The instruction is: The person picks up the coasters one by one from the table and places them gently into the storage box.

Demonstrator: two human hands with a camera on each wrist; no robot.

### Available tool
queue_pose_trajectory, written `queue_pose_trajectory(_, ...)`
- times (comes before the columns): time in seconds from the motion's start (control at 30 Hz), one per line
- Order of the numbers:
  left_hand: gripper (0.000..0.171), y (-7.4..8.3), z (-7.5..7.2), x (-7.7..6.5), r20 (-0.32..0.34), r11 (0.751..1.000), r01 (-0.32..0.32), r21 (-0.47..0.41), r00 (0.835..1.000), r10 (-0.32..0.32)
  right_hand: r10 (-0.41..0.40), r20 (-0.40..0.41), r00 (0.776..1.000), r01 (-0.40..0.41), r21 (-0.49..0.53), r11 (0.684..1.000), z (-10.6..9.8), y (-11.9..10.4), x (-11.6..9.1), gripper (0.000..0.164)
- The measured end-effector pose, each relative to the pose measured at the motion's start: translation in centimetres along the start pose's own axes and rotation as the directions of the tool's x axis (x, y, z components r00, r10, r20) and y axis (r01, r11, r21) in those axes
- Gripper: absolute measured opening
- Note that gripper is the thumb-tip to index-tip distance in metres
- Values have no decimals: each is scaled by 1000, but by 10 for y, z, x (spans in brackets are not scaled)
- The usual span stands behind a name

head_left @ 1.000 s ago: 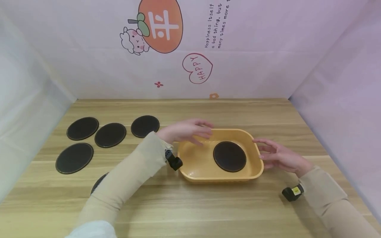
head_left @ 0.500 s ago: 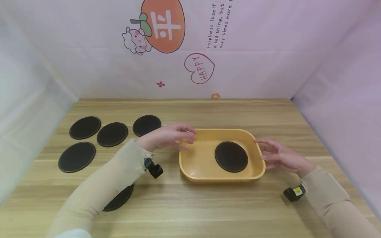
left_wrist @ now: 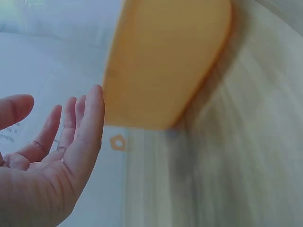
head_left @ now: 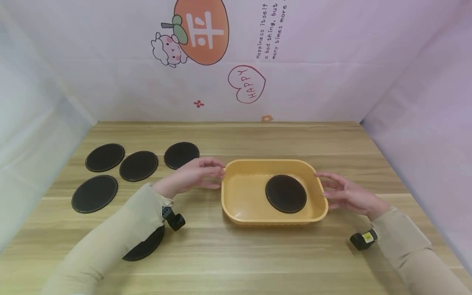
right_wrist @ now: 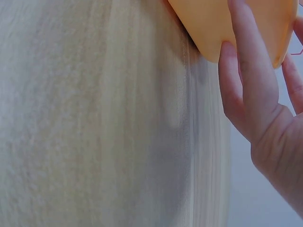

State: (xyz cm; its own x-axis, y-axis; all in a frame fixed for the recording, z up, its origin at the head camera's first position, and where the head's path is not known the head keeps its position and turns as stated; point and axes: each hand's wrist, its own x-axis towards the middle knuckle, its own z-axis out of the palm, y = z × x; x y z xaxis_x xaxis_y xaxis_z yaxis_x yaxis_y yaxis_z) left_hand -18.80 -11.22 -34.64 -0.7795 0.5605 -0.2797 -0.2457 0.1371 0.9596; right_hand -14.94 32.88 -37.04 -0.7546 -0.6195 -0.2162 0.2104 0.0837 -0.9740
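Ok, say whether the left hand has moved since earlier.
Yes, leftward: in the head view, the left hand, first below the printed heart, is now to its lower left.

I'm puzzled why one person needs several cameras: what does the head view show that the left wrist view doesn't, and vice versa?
Only the head view: six black discs, one inside the yellow tray, and the right hand.

Only the left wrist view: the palm side of the left hand and the tray's outer end wall.

Both: the left hand, the tray, the wooden table and a small orange flower print.
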Motion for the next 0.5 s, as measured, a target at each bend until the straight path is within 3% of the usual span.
queue_pose_trajectory(0.2,45,-21,-18,-12,-10,999,-4,37,1000,4,-2,9,1000,2,18,1000,0,2,0,51)
queue_pose_trajectory(0.5,55,-44,-49,-46,-4,988,-17,154,1000,18,-14,23,1000,14,18,1000,-1,1,1,51)
